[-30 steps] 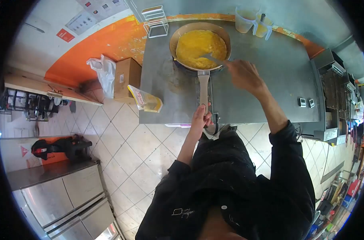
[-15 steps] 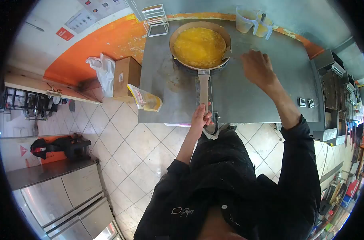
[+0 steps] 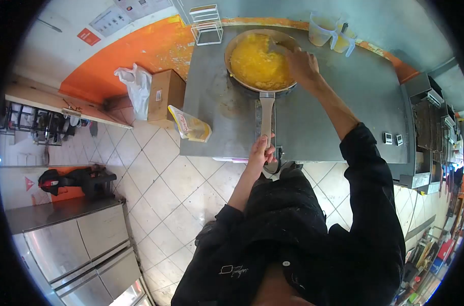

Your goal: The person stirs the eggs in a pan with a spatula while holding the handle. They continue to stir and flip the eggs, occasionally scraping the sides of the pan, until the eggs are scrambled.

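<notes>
A frying pan (image 3: 229, 64) with a beige rim and handle sits at the back of the counter, full of a yellow egg-like mixture (image 3: 257, 64). My left hand (image 3: 261, 151) is wrapped round the end of the pan's handle. Over the pan's right rim, my right hand (image 3: 304, 67) is closed on what looks like a spatula (image 3: 276, 47). The spatula's greyish blade dips into the yellow mixture; its handle is hidden by the hand.
A yellow and white pouch (image 3: 191, 125) stands at the left of the steel counter (image 3: 334, 122). Measuring jugs (image 3: 319, 31) and a white wire rack (image 3: 206, 28) are at the back. Two small timers (image 3: 393, 139) lie right. A cardboard box (image 3: 165, 97) sits beyond the counter's left edge.
My right hand has moved left and up from beside the pan to over its right side, bringing the blade into the mixture. My left hand still grips the handle.
</notes>
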`<state>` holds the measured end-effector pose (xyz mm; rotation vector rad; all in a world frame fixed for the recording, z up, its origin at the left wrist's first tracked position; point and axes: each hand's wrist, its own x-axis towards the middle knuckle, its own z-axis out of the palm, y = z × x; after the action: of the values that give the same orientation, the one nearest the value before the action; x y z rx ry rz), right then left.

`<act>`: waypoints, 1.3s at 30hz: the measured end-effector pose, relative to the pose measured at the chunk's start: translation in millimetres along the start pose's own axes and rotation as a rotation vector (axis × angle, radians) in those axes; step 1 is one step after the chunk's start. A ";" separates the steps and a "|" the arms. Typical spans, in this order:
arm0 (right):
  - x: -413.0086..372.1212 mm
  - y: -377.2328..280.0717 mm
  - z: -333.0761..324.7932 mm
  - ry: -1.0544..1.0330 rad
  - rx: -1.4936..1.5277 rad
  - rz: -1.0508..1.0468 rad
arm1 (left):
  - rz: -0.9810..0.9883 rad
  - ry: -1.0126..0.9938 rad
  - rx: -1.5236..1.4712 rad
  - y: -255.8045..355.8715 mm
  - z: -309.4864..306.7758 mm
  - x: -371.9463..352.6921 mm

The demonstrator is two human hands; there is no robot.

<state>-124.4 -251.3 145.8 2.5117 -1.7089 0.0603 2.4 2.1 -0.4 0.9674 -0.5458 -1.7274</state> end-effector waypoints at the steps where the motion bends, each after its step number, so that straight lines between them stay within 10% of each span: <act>1: 4.0 -2.8 2.4 0.036 -0.017 -0.056 | -0.002 0.007 0.008 -0.2 0.1 -0.3; 25: -114.3 10.0 -96.5 -0.071 0.310 -0.151 | -0.012 -0.012 0.008 -0.7 -1.6 1.9; 39: -9.3 -58.5 -14.2 -0.073 0.450 -0.133 | 0.017 0.030 0.042 -2.8 -1.4 1.0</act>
<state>-73.0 -219.9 155.5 2.9716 -1.7058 0.3887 1.8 2.3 -3.6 1.0139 -0.5713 -1.6899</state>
